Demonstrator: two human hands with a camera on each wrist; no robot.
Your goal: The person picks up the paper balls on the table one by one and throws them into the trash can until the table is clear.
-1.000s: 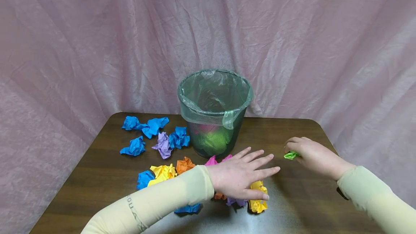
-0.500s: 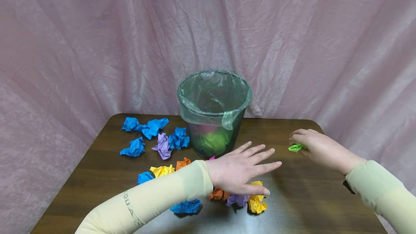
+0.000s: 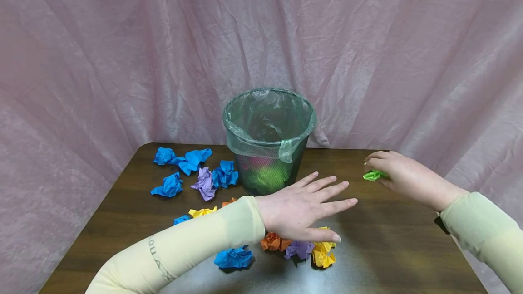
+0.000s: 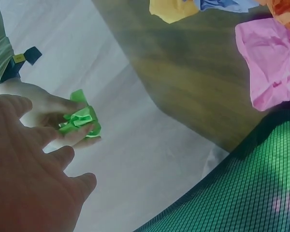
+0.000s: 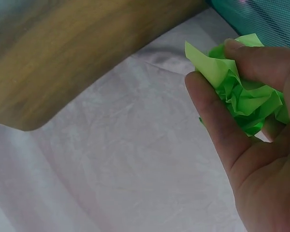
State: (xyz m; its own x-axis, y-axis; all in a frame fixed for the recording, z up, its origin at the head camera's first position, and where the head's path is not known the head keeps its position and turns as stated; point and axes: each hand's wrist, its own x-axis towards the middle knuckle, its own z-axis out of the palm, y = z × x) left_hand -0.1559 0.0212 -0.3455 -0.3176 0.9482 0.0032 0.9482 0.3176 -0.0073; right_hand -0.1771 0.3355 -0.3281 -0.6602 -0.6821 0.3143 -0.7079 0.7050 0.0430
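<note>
The person's left arm (image 3: 175, 251) slants across toward the right. The left hand (image 3: 304, 211) has its back facing up, with the fingers spread wide. The right arm (image 3: 482, 235) comes in from the right, and the right hand (image 3: 406, 179) pinches with bent fingers and thumb.

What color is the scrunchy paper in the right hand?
The crumpled paper in the right hand is bright green; the right wrist view shows it best.
</note>
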